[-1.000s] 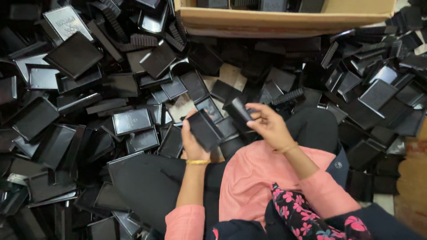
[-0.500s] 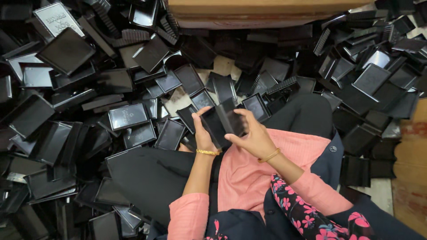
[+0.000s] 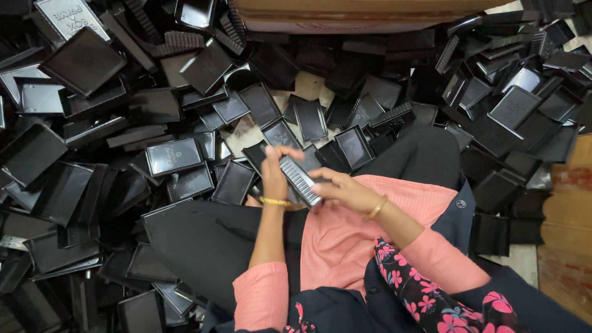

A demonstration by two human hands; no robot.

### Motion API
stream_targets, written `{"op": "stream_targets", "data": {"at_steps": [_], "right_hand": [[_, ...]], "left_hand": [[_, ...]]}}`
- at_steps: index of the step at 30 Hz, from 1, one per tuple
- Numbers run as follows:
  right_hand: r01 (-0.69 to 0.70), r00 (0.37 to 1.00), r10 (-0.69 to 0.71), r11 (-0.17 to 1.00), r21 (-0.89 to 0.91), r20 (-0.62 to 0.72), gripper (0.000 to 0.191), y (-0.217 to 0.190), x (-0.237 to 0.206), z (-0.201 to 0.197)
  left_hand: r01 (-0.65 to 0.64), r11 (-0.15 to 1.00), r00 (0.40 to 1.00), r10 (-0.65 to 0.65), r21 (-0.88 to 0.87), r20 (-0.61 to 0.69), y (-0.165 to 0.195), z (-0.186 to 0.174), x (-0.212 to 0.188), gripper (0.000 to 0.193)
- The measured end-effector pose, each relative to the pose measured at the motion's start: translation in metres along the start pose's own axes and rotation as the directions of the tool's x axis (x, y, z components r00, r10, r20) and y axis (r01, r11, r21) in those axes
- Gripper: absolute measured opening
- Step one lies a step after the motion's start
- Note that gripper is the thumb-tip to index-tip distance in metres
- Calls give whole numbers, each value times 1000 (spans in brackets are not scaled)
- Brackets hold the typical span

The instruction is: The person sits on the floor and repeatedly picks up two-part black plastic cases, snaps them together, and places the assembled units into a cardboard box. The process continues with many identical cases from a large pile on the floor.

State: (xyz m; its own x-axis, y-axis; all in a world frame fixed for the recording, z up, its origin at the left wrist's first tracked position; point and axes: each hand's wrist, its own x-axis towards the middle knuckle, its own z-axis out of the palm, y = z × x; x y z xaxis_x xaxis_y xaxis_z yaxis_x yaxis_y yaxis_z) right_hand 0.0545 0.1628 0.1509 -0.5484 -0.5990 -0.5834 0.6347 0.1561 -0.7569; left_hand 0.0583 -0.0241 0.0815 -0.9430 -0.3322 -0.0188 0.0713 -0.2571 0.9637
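I sit on the floor among black plastic trays. My left hand (image 3: 274, 176) and my right hand (image 3: 345, 188) meet over my lap and hold a small stack of black trays (image 3: 300, 180) edge-on, so its ribbed side shows. The left hand grips the stack from the left, with fingers over its top end. From the right and below, the right hand's fingers support it. Both wrists wear gold bangles.
Several loose black rectangular trays (image 3: 174, 155) are heaped all around, thickest at the left and upper right. A cardboard box (image 3: 364, 15) stands at the top edge. My black-trousered legs (image 3: 203, 234) stretch left. A wooden board (image 3: 570, 209) lies at the right.
My hands have drawn together and back toward my lap. The separate trays they held are now pressed into one stack, turned edge-on to me.
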Motion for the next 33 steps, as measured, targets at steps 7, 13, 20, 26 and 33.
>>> {"op": "stream_targets", "data": {"at_steps": [7, 13, 20, 26, 33], "right_hand": [[482, 826, -550, 803, -350, -126, 51, 10, -7, 30], [309, 794, -600, 540, -783, -101, 43, -49, -11, 49], [753, 658, -697, 603, 262, -286, 37, -203, 2, -31], [289, 560, -828, 232, -929, -33, 27, -90, 46, -37], [12, 668, -703, 336, -942, -243, 60, 28, 58, -44]], "left_hand": [[-5, 850, 935, 191, 526, -300, 12, -5, -3, 69], [-14, 902, 931, 169, 431, -324, 25, -10, 3, 66], [292, 376, 924, 127, 879, -361, -5, -68, 58, 27], [320, 51, 942, 90, 946, -323, -82, -57, 67, 34], [181, 694, 934, 100, 697, -343, -26, -65, 41, 29]]}}
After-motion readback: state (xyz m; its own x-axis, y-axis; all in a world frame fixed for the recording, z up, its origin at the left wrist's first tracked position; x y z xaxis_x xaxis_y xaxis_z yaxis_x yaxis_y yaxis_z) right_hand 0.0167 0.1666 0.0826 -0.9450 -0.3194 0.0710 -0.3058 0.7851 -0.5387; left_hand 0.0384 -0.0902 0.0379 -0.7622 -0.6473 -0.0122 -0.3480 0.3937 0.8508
